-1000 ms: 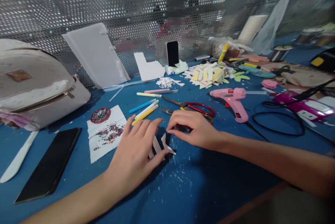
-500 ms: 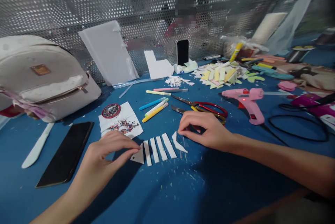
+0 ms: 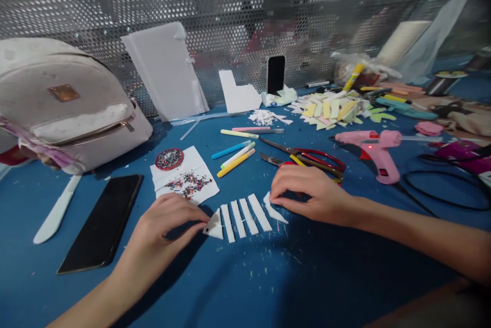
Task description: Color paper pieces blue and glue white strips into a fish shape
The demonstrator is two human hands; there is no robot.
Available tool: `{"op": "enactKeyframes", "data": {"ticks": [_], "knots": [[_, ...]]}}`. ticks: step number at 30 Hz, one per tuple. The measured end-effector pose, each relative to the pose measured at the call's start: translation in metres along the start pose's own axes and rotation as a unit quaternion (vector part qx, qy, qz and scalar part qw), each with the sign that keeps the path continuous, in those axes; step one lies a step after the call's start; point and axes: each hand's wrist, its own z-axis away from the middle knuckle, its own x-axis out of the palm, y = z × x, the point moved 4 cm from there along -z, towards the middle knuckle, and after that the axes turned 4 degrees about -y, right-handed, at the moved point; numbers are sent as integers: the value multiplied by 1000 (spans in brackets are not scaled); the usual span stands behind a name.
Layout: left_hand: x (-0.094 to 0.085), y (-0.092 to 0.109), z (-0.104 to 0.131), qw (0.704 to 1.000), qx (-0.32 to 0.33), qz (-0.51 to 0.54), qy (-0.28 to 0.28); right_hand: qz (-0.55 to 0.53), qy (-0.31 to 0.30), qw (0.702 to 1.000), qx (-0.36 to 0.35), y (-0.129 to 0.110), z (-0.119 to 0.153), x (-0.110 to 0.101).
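Several narrow white strips (image 3: 238, 218) lie side by side, spaced apart, on the blue table. At their left end is a triangular white piece (image 3: 216, 225) with a black dot; the closed thumb and forefinger of my left hand (image 3: 169, 220) pinch its upper left edge. A notched, tail-like white piece (image 3: 275, 209) lies at the right end, and my right hand (image 3: 310, 192) has its fingertips closed on its top corner. Behind my right hand are red-handled scissors (image 3: 318, 159), partly covered by it. Small scraps speckle the table in front of the pieces.
A pink glue gun (image 3: 378, 149) with a lit light stands right, its black cable (image 3: 414, 200) trailing. Behind are pens (image 3: 236, 161) and a heap of cut pieces (image 3: 330, 108). Left are beads on paper (image 3: 210, 190), a black phone (image 3: 102, 223), a white knife (image 3: 57, 213) and a backpack (image 3: 76, 113).
The whole view has shifted slightly, so things sit further right. My left fingers have drawn back a little leftward on the triangular piece, showing more of it. My right hand stays at the tail-like piece.
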Motion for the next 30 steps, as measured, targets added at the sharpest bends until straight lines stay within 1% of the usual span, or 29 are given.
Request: {"op": "enactKeyframes", "data": {"ticks": [5, 12, 21, 24, 27, 30], "knots": [[4, -1, -1, 1000, 4, -19, -10, 25, -18, 999, -7, -2, -2, 2], [3, 4, -6, 997, 16, -71, -3, 25, -10, 1000, -9, -2, -2, -1], [8, 6, -4, 992, 44, -118, 3, 42, -10, 999, -3, 3, 1, -4], [4, 6, -4, 991, 40, -123, 21, 59, -8, 998, -21, 0, -1, -7], [-4, 6, -6, 991, 25, -126, 47, 90, -8, 994, -66, -7, -3, -10], [-10, 5, -9, 991, 18, -125, 54, 124, -22, 987, -98, -14, -5, -12]]}}
